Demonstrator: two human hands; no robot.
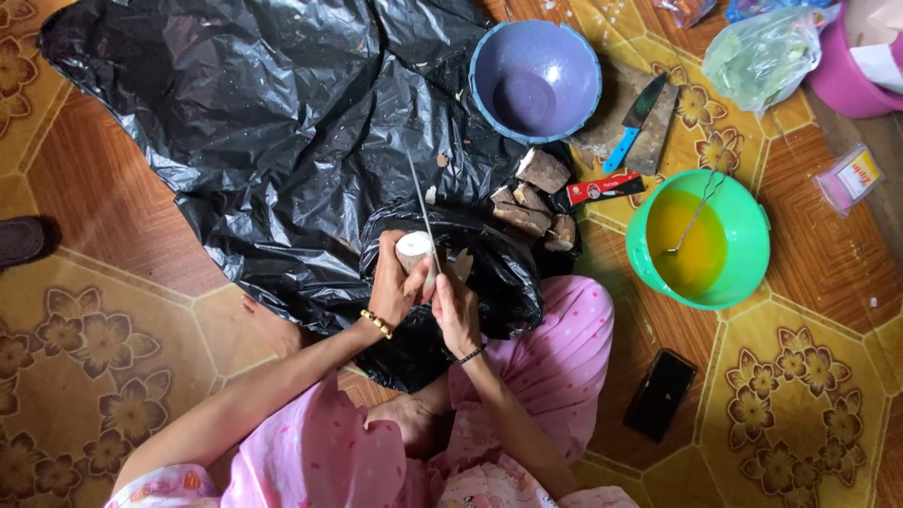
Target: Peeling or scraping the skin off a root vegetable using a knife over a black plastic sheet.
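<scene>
Head view: left hand (395, 282) clamped around a pale peeled root chunk (414, 250), right hand (456, 309) closed on a thin long knife (423, 218) laid against the chunk, both over a crinkled black plastic sheet (263, 113) on the patterned floor (85, 339). Four brown-barked root pieces (531, 202) lie just beyond. Around them: one round purple bowl (534, 80), one green bucket (698, 240) of yellow liquid, one blue-handled cleaver (635, 122), one black phone (661, 395).
</scene>
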